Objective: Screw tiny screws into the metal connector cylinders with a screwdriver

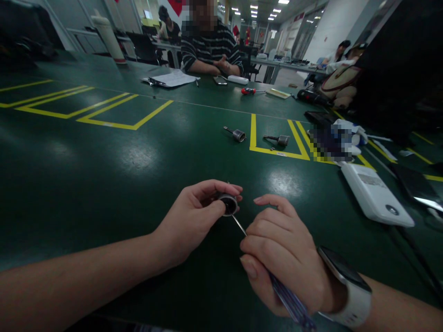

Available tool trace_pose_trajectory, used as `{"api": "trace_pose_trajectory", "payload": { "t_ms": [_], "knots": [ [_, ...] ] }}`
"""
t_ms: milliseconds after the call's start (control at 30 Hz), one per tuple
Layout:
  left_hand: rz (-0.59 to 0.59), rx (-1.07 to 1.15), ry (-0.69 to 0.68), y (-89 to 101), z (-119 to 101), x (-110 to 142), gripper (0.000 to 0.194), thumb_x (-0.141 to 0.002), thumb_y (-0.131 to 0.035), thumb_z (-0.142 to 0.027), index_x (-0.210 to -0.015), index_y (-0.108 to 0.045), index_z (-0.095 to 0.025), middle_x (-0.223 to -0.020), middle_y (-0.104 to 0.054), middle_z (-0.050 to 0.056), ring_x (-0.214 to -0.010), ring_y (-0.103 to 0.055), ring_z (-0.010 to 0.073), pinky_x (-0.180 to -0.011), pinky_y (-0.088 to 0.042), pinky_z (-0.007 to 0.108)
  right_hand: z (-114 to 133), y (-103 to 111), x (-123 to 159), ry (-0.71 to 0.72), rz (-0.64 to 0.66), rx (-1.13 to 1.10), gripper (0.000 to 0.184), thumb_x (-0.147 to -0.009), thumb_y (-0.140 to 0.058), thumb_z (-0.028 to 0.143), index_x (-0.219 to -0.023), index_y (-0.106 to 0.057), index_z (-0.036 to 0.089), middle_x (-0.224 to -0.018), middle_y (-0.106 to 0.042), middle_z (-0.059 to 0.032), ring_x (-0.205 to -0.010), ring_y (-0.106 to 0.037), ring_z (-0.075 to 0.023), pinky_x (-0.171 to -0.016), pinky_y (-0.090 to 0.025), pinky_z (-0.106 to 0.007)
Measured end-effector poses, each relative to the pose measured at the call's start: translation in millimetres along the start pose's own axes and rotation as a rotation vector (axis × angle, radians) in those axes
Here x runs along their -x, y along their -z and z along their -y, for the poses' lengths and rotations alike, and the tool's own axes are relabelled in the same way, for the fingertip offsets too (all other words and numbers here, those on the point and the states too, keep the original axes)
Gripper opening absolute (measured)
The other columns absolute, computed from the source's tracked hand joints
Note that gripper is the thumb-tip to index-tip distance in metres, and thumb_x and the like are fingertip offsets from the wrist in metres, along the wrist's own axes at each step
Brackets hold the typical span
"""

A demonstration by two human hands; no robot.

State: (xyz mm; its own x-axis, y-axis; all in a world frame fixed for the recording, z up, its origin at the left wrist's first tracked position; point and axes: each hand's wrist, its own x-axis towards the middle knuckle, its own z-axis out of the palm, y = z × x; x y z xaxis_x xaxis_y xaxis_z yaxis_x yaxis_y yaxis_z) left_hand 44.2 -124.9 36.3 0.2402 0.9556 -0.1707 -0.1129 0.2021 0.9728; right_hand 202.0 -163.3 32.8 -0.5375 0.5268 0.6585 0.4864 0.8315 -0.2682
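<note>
A dark green desk spreads over most of the frame, and its glossy surface gives back some pale spots of light. At the upper left stands a white cylinder, and below it yellow tape marks open-sided boxes. Further right, near the top, lie white papers. In the lower centre-left, the left hand has its fingers closed around a metal cup, which is in the middle of the frame, its open mouth turned toward the viewer. Above, across the desk, sits a person in a striped shirt; behind are chairs, tables and other people (the room is long, with white ceiling lights). Right of centre, two similar metal pieces lie on the desk, one outside a taped box, the other inside it. The right hand, lower right, holds a screwdriver, its index finger lifted away and the other fingers closed; the thin shaft reaches the cup's rim. A watch is on this wrist. At the right lies a white device.
</note>
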Motion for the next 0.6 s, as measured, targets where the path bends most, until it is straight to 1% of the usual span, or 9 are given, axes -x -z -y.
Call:
{"api": "trace_pose_trajectory", "payload": {
  "t_ms": [233,300,367,433,500,533,600],
  "knots": [
    [-0.009,0.015,0.019,-0.6,1,-3,0.012,-0.070,-0.060,-0.009,-0.073,-0.069,-0.017,-0.101,-0.071,0.003,-0.088,-0.066,0.0176,-0.081,-0.053,0.032,-1,-2,0,-0.067,0.002,-0.017,0.013,-0.081,-0.046,0.014,-0.073,-0.056,0.016,-0.059,-0.059,-0.0012,-0.058,-0.052,-0.0145,-0.079,-0.045,-0.041],
    [-0.012,0.016,0.019,-0.9,0,-3,0.012,-0.071,-0.060,-0.008,-0.074,-0.069,-0.017,-0.102,-0.071,0.003,-0.088,-0.066,0.0174,-0.081,-0.053,0.031,-1,-2,0,-0.066,-0.003,-0.021,0.012,-0.081,-0.048,0.014,-0.074,-0.057,0.016,-0.060,-0.060,-0.0021,-0.059,-0.053,-0.0150,-0.079,-0.045,-0.041],
    [-0.018,0.014,0.017,-1.1,-1,-3,0.012,-0.072,-0.060,-0.009,-0.075,-0.069,-0.017,-0.102,-0.071,0.003,-0.087,-0.066,0.0175,-0.081,-0.053,0.032,1,0,1,-0.059,-0.015,-0.044,0.010,-0.080,-0.049,0.013,-0.075,-0.057,0.015,-0.061,-0.061,-0.0023,-0.060,-0.055,-0.0153,-0.080,-0.045,-0.042],
    [-0.019,0.009,0.012,-0.9,-1,-2,0.012,-0.072,-0.060,-0.010,-0.075,-0.069,-0.017,-0.102,-0.071,0.003,-0.087,-0.067,0.0176,-0.082,-0.053,0.032,3,4,1,-0.081,-0.044,-0.107,0.009,-0.079,-0.049,0.013,-0.077,-0.058,0.016,-0.061,-0.061,-0.0017,-0.059,-0.056,-0.0153,-0.082,-0.045,-0.043],
    [-0.014,-0.006,0.009,-0.1,-1,-2,0.012,-0.072,-0.061,-0.010,-0.076,-0.069,-0.017,-0.101,-0.071,0.004,-0.086,-0.067,0.0174,-0.083,-0.052,0.033,5,11,2,-0.156,-0.095,-0.202,0.011,-0.080,-0.049,0.014,-0.081,-0.060,0.016,-0.062,-0.061,-0.0014,-0.059,-0.057,-0.0155,-0.085,-0.044,-0.044],
    [-0.011,-0.011,0.007,0.6,-1,-2,0.012,-0.072,-0.061,-0.010,-0.076,-0.069,-0.017,-0.101,-0.071,0.004,-0.085,-0.067,0.0172,-0.083,-0.052,0.032,4,15,3,-0.224,-0.131,-0.266,0.013,-0.081,-0.048,0.015,-0.083,-0.061,0.017,-0.065,-0.062,-0.0020,-0.062,-0.059,-0.0161,-0.085,-0.044,-0.043],
    [-0.013,-0.014,0.001,2.2,-1,-4,0.012,-0.071,-0.062,-0.010,-0.076,-0.069,-0.018,-0.100,-0.071,0.004,-0.086,-0.066,0.0169,-0.084,-0.052,0.032,1,21,3,-0.418,-0.186,-0.443,0.016,-0.086,-0.047,0.019,-0.088,-0.063,0.018,-0.074,-0.066,-0.0039,-0.071,-0.062,-0.0177,-0.082,-0.046,-0.039]
  ]
}}
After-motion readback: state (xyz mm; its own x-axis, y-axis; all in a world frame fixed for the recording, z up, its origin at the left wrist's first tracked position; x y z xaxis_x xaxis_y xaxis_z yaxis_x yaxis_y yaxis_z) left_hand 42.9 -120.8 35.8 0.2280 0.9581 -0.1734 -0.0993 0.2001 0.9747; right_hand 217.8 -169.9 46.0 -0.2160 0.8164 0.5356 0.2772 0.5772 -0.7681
